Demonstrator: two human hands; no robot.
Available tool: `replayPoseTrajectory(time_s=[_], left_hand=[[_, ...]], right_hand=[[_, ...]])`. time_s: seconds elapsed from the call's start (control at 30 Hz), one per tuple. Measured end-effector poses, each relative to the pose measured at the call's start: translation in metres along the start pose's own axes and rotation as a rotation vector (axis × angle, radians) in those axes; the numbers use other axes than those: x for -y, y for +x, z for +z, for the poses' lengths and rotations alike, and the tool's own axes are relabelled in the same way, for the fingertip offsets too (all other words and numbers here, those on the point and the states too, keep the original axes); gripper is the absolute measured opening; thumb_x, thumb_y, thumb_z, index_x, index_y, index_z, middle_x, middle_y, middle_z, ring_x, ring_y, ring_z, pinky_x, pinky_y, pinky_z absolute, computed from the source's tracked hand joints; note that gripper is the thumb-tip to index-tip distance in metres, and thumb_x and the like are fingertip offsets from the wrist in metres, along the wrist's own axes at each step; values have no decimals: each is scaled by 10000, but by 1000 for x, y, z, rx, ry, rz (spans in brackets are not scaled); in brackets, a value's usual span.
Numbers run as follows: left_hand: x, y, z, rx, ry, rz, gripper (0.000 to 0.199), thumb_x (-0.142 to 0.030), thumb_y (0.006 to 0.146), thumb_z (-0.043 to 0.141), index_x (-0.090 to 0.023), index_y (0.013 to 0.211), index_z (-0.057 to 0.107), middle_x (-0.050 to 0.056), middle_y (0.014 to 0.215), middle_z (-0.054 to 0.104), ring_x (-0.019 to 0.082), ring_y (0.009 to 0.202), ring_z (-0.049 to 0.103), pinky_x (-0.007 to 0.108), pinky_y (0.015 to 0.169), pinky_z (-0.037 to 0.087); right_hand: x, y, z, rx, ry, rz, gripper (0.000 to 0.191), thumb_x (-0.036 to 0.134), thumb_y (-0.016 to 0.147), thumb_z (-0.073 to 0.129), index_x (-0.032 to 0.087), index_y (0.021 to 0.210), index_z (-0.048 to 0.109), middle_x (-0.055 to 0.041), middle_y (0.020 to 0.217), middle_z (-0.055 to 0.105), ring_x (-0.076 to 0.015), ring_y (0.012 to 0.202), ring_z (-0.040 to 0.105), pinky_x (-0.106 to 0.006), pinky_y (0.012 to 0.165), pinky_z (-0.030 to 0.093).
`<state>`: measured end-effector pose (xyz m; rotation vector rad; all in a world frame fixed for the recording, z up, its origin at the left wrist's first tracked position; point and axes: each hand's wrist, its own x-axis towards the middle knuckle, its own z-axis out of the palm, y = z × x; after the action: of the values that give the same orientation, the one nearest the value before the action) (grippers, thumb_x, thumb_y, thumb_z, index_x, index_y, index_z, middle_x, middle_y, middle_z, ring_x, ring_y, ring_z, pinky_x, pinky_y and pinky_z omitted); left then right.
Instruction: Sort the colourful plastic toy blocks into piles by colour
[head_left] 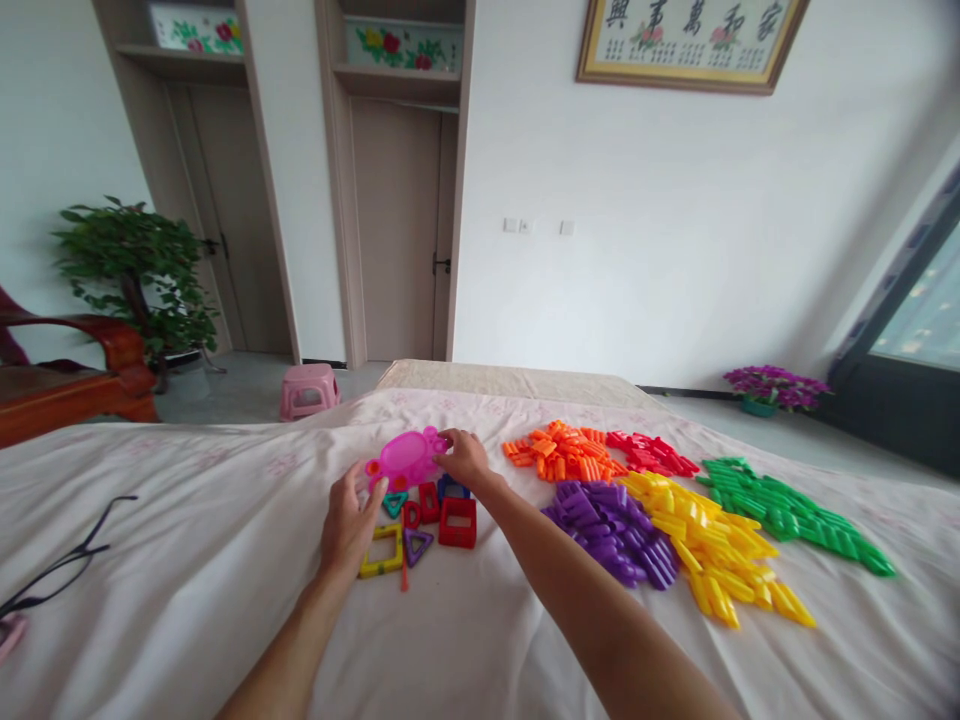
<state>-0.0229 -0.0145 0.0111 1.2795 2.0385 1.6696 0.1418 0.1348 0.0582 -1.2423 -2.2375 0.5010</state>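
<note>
A pink plastic toy piece (407, 455) with an oval middle and knobbly ends is held between both hands. My left hand (351, 515) grips its left end, thumb on the near edge. My right hand (463, 458) pinches its right end. Just below the pink piece lie a teal triangle (394, 504), a red square frame (457, 523), a yellow square frame (382, 552), a purple triangle (417, 546) and smaller red pieces (428, 502). A blue piece (452, 487) sits partly hidden near my right hand.
Sorted piles lie on the right of the cloth (480, 640): orange (562, 452), red (651, 454), purple (611, 530), yellow (705, 535) and green (787, 508). Eyeglasses (67, 560) rest at the left. Beyond the cloth stand a pink stool (309, 390) and a potted plant (139, 270).
</note>
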Motion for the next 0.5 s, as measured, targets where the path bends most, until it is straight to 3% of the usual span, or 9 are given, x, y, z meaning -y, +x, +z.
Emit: replayPoseTrajectory(time_s=[0.1,0.17,0.27,0.4,0.5], left_hand=[[-1,1,-3,-51,9,29,867,-607,782,601,-164,1490,367,209,1445,456,285,1134,612,421,913,542],[-4,2,-8,-39,-26,16,760,-603,786,600,-204,1417,457,154,1353,557,252,1027,645,380,837,557],[-12,0,-16,-67,-61,-52,479,-585,806,584,-217,1106,644,54,1002,701,212,857,656,336,791,530],[-26,-6,-18,-115,-227,-93,400,-562,799,608,-200,961,658,5,789,684,185,736,643,292,708,509],[-40,-13,-12,-44,-297,-83,416,-556,750,668,-190,948,665,-3,753,687,184,710,652,281,688,522]], right_hand=[[19,-11,-17,42,242,-208,330,196,799,654,189,1127,692,-20,973,713,-148,868,625,-249,798,456],[35,-22,-29,61,342,-351,276,180,810,655,193,1080,713,-8,922,688,-133,810,606,-243,766,458],[55,-43,-40,44,478,-475,233,256,847,669,215,1070,723,-17,950,647,-135,838,590,-251,780,472],[61,-69,-33,77,655,-445,255,376,845,682,202,1030,699,-30,1010,616,-153,906,584,-236,740,482],[51,-84,-25,136,704,-371,176,354,886,611,182,869,644,20,786,563,-113,719,520,-200,621,422]])
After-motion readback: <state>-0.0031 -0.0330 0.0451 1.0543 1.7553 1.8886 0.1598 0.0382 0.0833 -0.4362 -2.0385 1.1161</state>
